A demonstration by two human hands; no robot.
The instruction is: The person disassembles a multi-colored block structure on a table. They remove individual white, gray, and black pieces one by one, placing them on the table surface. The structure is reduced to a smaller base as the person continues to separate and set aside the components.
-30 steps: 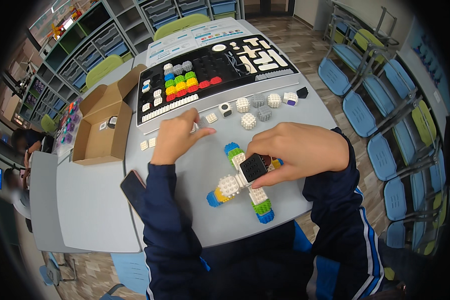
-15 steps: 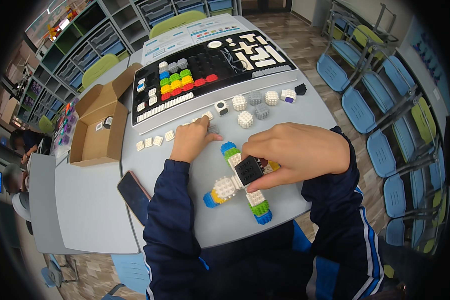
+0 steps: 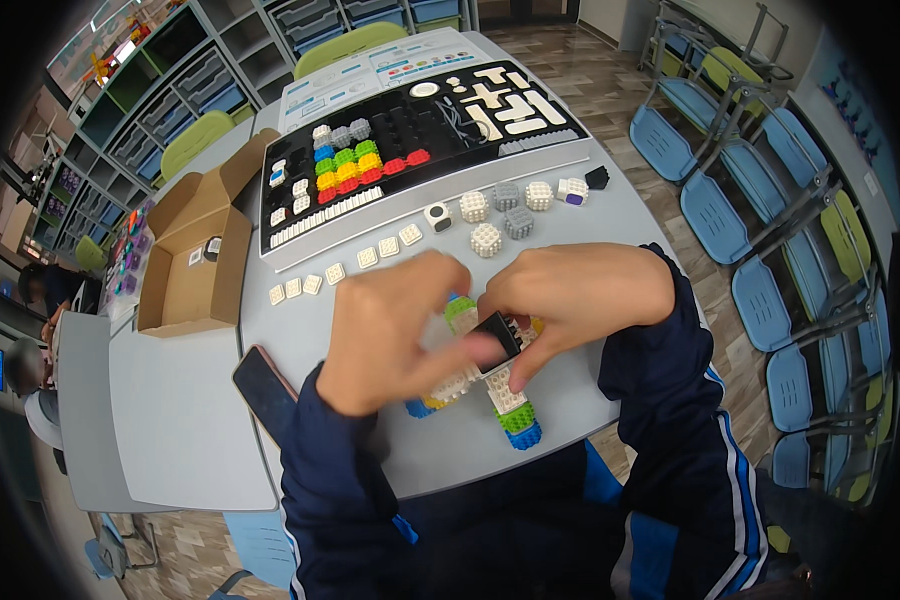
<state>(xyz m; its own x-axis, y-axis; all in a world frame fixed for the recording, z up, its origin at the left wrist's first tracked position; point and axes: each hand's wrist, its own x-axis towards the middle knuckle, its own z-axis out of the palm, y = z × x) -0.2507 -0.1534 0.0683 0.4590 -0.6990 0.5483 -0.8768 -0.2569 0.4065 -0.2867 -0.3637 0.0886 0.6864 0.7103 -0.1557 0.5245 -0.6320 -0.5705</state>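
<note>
A cross-shaped model of studded plastic blocks (image 3: 506, 390) lies on the table in front of me, its arms white, green, yellow and blue. On its centre sits a black block (image 3: 496, 345), tilted. My right hand (image 3: 595, 295) grips this black block from the right, thumb at its near side and fingers behind. My left hand (image 3: 385, 325) is over the model's left part, its thumb tip against or just over the black block. Motion smears its fingers, and anything between them is hidden. Both hands cover much of the model.
Behind my hands, small white square pieces (image 3: 335, 273) form a row beside white and grey studded blocks (image 3: 486, 240). Farther back is a tray of parts (image 3: 400, 195). An open cardboard box (image 3: 192, 285) and a phone (image 3: 265, 383) are to the left. Blue chairs (image 3: 705, 225) stand right.
My left hand has come from the row of white pieces, where a small grey block was by its fingers, toward me and over the model. My right hand stays on the black block, which has tilted.
</note>
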